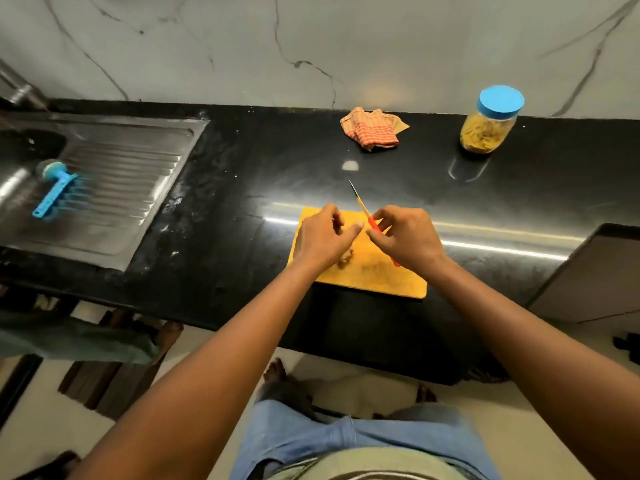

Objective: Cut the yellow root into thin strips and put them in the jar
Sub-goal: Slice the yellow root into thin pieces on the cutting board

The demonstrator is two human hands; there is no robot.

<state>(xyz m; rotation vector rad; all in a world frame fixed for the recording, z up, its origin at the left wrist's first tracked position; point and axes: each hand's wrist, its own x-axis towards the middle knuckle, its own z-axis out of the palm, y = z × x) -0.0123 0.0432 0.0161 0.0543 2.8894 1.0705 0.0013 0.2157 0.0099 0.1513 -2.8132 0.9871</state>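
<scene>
Blue shorts [346, 441] and both bare forearms fill the bottom of my view, reaching out over the black tabletop [242, 202]. Both hands meet above an orange cutting board [381, 282] that lies at the near edge.

My right hand [408, 233] is wrapped round the red handle of a small knife [374, 225]. Its thin blade points up and away from me, and the butt of the handle pokes out below my palm. My left hand [322, 237] hovers just beside it, fingers curled and thumb stretched toward my right fingertips. I cannot tell whether it pinches anything.

A pale piece of yellow root [344, 259] lies on the board, just under the edge of my left hand.

Well apart, at the back right near the marble wall, stands the jar [486, 129] with its blue lid on and yellow strips inside. A crumpled striped cloth [372, 131] lies to its left. At the far left, a blue brush [53, 192] rests on the steel sink drainer [138, 188].
</scene>
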